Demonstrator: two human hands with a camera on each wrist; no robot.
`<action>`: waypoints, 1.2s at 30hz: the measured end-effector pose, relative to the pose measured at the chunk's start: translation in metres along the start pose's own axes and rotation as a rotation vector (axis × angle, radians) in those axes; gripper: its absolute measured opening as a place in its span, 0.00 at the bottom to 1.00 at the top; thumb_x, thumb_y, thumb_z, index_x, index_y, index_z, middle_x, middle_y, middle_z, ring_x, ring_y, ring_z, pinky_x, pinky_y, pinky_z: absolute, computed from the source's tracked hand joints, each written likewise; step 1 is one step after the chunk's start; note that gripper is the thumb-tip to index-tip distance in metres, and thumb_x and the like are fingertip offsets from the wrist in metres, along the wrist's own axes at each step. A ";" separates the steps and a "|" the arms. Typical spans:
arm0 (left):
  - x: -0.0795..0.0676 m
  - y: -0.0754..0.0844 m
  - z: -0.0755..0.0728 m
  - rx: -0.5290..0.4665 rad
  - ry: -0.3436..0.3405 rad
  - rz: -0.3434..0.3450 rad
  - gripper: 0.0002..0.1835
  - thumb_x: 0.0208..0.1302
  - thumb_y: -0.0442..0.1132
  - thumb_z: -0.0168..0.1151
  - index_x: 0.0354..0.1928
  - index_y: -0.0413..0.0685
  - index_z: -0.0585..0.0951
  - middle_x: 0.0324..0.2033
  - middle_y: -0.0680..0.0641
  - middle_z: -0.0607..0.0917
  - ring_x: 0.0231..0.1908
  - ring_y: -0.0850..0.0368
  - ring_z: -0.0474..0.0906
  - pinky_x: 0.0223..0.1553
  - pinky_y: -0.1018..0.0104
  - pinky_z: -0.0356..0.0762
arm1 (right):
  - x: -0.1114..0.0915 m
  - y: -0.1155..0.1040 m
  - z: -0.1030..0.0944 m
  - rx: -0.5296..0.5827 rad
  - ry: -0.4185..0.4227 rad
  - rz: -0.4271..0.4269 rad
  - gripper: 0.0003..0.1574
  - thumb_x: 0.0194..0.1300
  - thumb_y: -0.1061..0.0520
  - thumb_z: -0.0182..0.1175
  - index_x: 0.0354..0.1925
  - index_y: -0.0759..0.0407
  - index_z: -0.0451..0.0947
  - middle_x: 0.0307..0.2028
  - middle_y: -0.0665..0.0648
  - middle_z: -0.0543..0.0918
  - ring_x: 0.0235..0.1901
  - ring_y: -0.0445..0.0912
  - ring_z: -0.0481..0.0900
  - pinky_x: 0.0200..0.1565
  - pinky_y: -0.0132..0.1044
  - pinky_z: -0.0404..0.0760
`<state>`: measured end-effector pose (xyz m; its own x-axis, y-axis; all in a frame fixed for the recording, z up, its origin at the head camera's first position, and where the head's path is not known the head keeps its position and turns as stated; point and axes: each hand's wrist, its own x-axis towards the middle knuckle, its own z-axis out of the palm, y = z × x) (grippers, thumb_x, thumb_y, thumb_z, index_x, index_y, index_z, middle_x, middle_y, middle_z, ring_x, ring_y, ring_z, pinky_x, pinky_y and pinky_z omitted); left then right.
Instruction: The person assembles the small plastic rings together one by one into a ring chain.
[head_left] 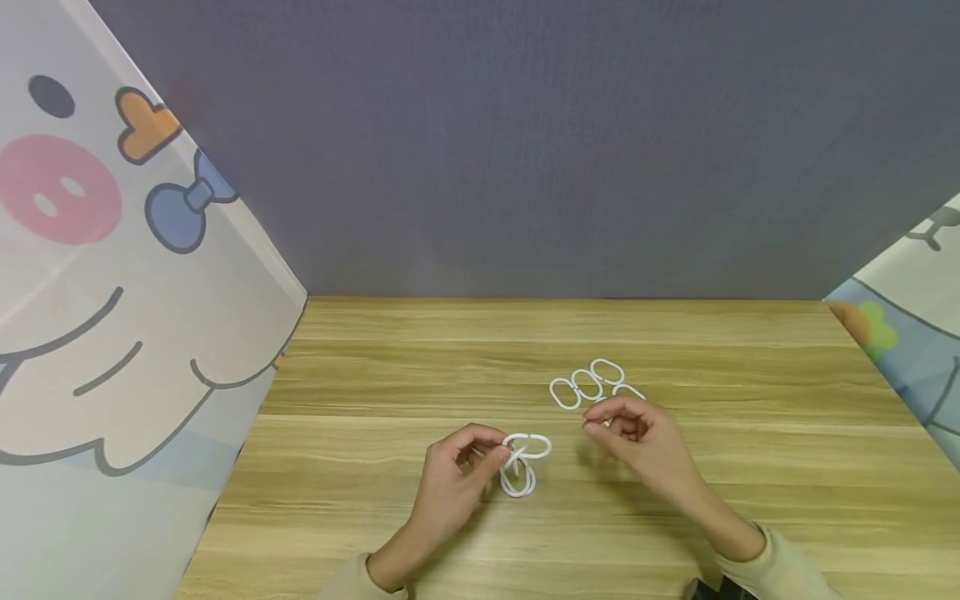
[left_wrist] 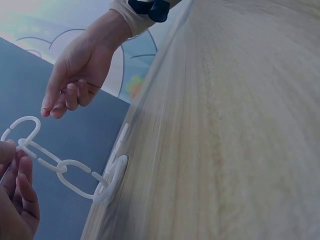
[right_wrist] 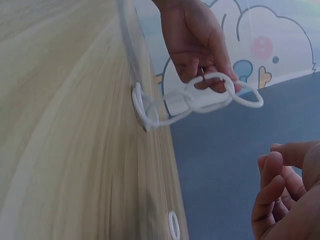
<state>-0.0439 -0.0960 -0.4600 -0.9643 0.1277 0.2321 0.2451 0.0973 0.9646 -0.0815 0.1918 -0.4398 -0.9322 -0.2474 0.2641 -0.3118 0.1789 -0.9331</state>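
Observation:
My left hand [head_left: 453, 475] pinches a chain of white plastic links [head_left: 527, 446] between thumb and fingertips. In the left wrist view the joined links [left_wrist: 75, 167] hang in a slanting row, and the lowest reach the tabletop. Each link is an oval ring with a small gap in its side. To the right, my right hand [head_left: 645, 437] hovers over the table with its fingers loosely curled and nothing between them. Just beyond its fingertips lie several loose white links [head_left: 587, 384], partly hidden by that hand.
The wooden table [head_left: 375, 375] ends at a grey-blue panel [head_left: 525, 167] at the back. A cartoon-printed panel [head_left: 112, 292] stands along the left, and another printed panel [head_left: 915, 308] along the right. A dark object [head_left: 716, 590] shows at the bottom edge by the right sleeve.

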 end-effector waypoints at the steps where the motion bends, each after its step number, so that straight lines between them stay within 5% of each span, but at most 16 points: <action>1: 0.000 0.000 0.000 0.000 0.000 0.001 0.03 0.73 0.31 0.74 0.45 0.42 0.91 0.37 0.45 0.92 0.37 0.65 0.83 0.37 0.73 0.79 | 0.000 0.000 -0.002 -0.010 0.009 0.004 0.09 0.69 0.74 0.71 0.45 0.66 0.87 0.33 0.51 0.90 0.21 0.43 0.79 0.23 0.36 0.82; 7: 0.000 0.003 0.001 0.002 -0.004 -0.004 0.04 0.72 0.32 0.74 0.45 0.42 0.90 0.38 0.47 0.92 0.37 0.65 0.83 0.37 0.73 0.80 | 0.002 0.004 -0.014 -0.067 0.046 0.034 0.08 0.70 0.71 0.72 0.46 0.64 0.88 0.31 0.56 0.88 0.20 0.45 0.78 0.22 0.35 0.80; 18: -0.001 0.000 0.001 0.007 -0.011 0.014 0.03 0.73 0.31 0.74 0.45 0.41 0.90 0.37 0.44 0.92 0.37 0.64 0.83 0.37 0.72 0.80 | 0.010 0.018 -0.035 -0.096 0.037 0.137 0.12 0.73 0.69 0.71 0.51 0.75 0.84 0.37 0.47 0.90 0.21 0.43 0.80 0.20 0.34 0.77; 36: -0.001 0.004 0.001 0.000 -0.003 -0.022 0.04 0.72 0.33 0.75 0.45 0.43 0.91 0.38 0.48 0.92 0.38 0.64 0.83 0.38 0.72 0.80 | 0.021 0.047 -0.062 -0.168 0.087 0.202 0.16 0.74 0.66 0.73 0.55 0.73 0.85 0.39 0.45 0.88 0.21 0.40 0.77 0.23 0.32 0.77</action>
<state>-0.0423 -0.0947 -0.4565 -0.9692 0.1284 0.2100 0.2234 0.1003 0.9696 -0.1276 0.2538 -0.4633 -0.9886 -0.1094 0.1038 -0.1377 0.3735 -0.9173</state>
